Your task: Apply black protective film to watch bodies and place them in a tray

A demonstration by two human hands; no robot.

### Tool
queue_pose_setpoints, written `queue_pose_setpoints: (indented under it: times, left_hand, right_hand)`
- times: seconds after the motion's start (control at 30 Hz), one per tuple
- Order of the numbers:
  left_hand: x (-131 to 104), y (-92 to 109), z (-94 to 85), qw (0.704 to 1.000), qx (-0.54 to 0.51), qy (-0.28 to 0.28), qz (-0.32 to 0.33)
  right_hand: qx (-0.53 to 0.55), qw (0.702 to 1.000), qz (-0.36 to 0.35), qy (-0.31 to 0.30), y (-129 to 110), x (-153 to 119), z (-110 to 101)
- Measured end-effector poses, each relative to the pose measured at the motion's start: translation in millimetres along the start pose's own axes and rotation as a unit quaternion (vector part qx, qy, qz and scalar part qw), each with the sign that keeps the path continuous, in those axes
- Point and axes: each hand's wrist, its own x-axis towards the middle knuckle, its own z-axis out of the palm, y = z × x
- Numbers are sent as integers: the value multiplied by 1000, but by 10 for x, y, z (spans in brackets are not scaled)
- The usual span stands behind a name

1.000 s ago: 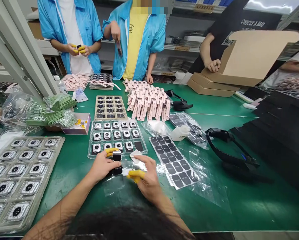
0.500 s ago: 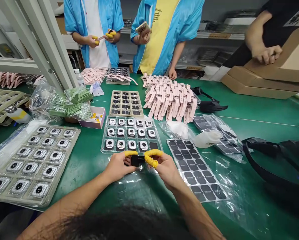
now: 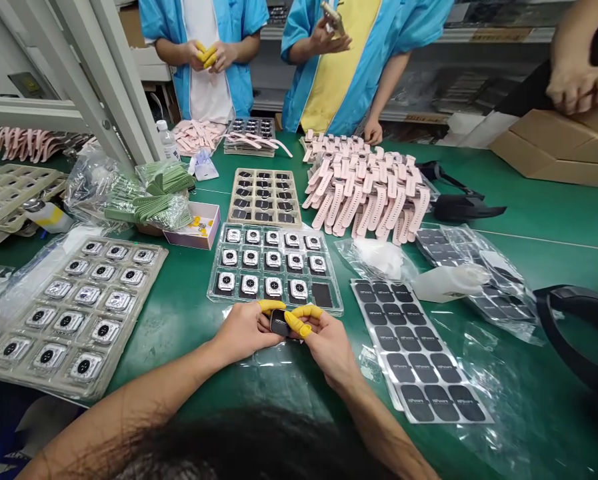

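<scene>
Between my two hands is a small dark watch piece (image 3: 279, 323) with pale lettering on its face. My left hand (image 3: 249, 330) grips its left side, and my right hand (image 3: 323, 333) pinches its right edge; yellow covers sit on some fingertips of both. Just beyond them lies a clear tray (image 3: 211, 283) of white watch bodies, with a dark square in its near right pocket. A sheet of dark rounded-square stickers (image 3: 409, 339) lies to the right. At the left rests a beige tray (image 3: 163, 257) of more watch bodies.
Pink straps (image 3: 369, 187) are piled at the back, near a beige tray of dark pieces (image 3: 299, 213). A small box (image 3: 213, 230) and green straps (image 3: 163, 193) stand back left. A white bottle (image 3: 449, 281) lies at the right. Several people stand across the table (image 3: 193, 267).
The view has shifted. The piece between my hands now shows its lettered face instead of a plain dark one. Across the table, one person's hands have come together and another's phone is tilted differently.
</scene>
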Motion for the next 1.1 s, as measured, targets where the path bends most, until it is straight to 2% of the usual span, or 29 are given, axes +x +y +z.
queue_pose_setpoints:
  times: [0.1,0.27,0.63,0.83,0.97,1.1]
  left_hand:
    - [7,-30,3,1000,0,-2,8]
    - [1,-42,1,1000,19,2,12]
    - [-3,-29,-5,1000,18,1,17]
    - [-11,-6,-18,1000,8,6,16]
    - [-15,-13,-24,999,-38,-4,1]
    - [-19,-20,-26,1000,-24,-10,-3]
  right_hand:
    - [15,999,45,-3,0,4,-6]
    - [13,999,52,-9,-4,4,-12]
    - [6,999,34,-18,37,16,-19]
    - [13,1000,10,0,77,-8,-21]
    - [-42,998,-20,-33,146,15,-15]
    - [-65,997,-34,-22,220,35,-12]
